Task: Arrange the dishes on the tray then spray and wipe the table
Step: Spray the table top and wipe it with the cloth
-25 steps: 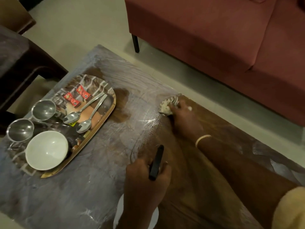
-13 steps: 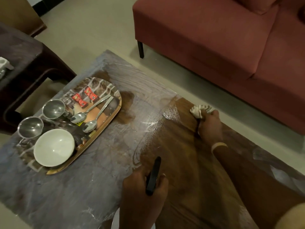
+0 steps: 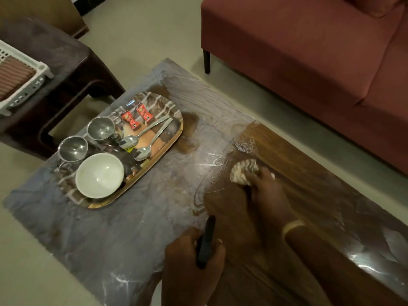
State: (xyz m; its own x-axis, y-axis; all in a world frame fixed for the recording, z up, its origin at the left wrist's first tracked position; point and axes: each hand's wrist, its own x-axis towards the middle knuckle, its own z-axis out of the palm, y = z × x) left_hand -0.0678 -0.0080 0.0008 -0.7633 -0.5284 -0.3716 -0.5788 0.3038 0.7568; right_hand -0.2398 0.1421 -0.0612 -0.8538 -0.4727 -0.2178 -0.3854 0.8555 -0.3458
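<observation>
On the wooden table (image 3: 123,230) a patterned tray (image 3: 170,138) at the left carries a white bowl (image 3: 99,175), two steel cups (image 3: 72,149) (image 3: 100,128), two spoons (image 3: 143,134) and two red sachets (image 3: 136,117). My right hand (image 3: 268,191) grips a crumpled striped cloth (image 3: 242,172) and presses it on the table's middle, at the border between the filmy grey part and the clean brown wood. My left hand (image 3: 192,261) grips the spray bottle by its black trigger head (image 3: 206,241) at the near edge; the bottle's body is hidden below the hand.
A red sofa (image 3: 309,51) runs along the table's far side, with a strip of floor between. A dark side table (image 3: 55,69) with a white basket (image 3: 19,78) stands at the left, close to the tray.
My right hand first slid the cloth right to the far edge, then drew it back toward the middle and nearer to me. The left hand keeps the bottle in place.
</observation>
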